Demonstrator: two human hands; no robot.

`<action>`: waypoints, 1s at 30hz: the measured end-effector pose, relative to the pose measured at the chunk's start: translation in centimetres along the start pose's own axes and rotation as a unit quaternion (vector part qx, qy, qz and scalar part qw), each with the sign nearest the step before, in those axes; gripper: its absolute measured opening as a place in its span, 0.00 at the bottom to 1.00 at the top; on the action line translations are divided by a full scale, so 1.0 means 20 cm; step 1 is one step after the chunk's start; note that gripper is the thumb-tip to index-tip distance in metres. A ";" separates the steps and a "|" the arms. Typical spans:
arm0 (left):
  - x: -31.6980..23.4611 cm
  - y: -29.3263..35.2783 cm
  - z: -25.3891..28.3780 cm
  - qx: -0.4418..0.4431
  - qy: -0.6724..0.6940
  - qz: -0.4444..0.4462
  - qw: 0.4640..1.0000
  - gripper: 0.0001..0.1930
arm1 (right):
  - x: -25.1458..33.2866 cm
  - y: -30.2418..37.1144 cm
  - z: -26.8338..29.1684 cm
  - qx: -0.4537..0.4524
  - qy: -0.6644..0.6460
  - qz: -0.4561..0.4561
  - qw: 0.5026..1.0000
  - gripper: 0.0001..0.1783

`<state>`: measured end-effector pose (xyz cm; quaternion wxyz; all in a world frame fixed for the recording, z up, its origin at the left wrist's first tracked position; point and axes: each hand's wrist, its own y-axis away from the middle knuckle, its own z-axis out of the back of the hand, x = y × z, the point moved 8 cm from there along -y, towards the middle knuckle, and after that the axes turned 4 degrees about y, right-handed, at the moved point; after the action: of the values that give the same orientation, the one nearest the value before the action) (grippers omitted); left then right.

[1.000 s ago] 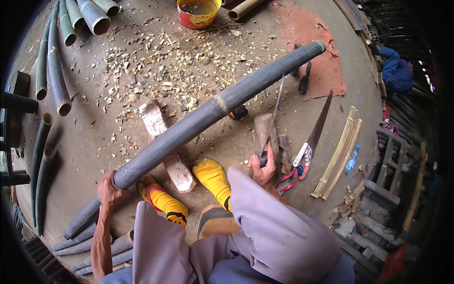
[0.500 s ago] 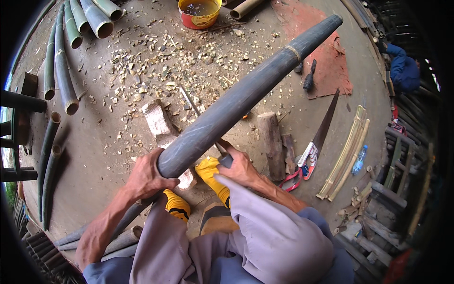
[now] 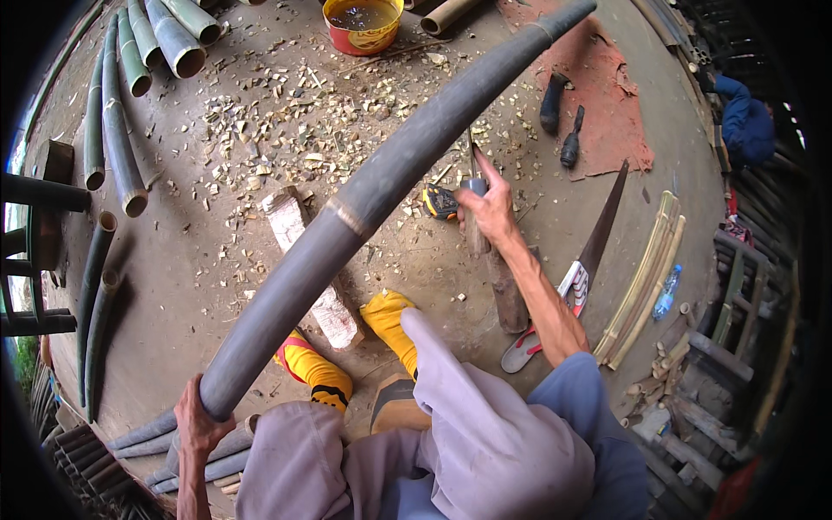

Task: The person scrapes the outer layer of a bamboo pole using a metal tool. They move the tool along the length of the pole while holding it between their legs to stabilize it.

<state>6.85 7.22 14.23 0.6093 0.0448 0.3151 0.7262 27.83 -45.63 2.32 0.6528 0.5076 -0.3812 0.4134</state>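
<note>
My left hand [image 3: 199, 420] is closed around the near end of a long dark bamboo pole [image 3: 295, 277], which slants up to the far right. Beyond the pole, my right hand [image 3: 490, 204] grips a narrow-bladed tool [image 3: 473, 187] by its dark handle, forefinger stretched along it; the blade is partly hidden behind the bamboo. Beside that hand lies a yellow and black tape measure [image 3: 439, 201]. Under the pole rests a pale, hacked wooden block [image 3: 334, 316], near my yellow-socked feet. Short log pieces [image 3: 507, 299] are below my right hand.
A handsaw [image 3: 601, 230] lies right of my forearm, near split bamboo strips [image 3: 641, 282] and a plastic bottle [image 3: 666, 293]. Two dark tools lie by a red sheet [image 3: 620, 130]. Wood chips cover the ground; a yellow-red bucket [image 3: 362, 39] holds liquid. A person in blue [image 3: 744, 121] is far right.
The bamboo pole has shifted toward me and left, with my left hand drawn back on its end. My right hand has moved away from my knee, farther out, with the tool.
</note>
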 end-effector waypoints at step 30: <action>-0.14 -0.30 -0.73 0.002 0.261 -0.039 0.965 0.33 | 0.16 0.59 -0.43 0.082 0.214 0.227 0.946 0.45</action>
<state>6.15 -0.84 0.43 0.5338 -0.1571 0.4662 0.6878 18.78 -35.03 7.59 0.5641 0.3585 -0.3026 0.6795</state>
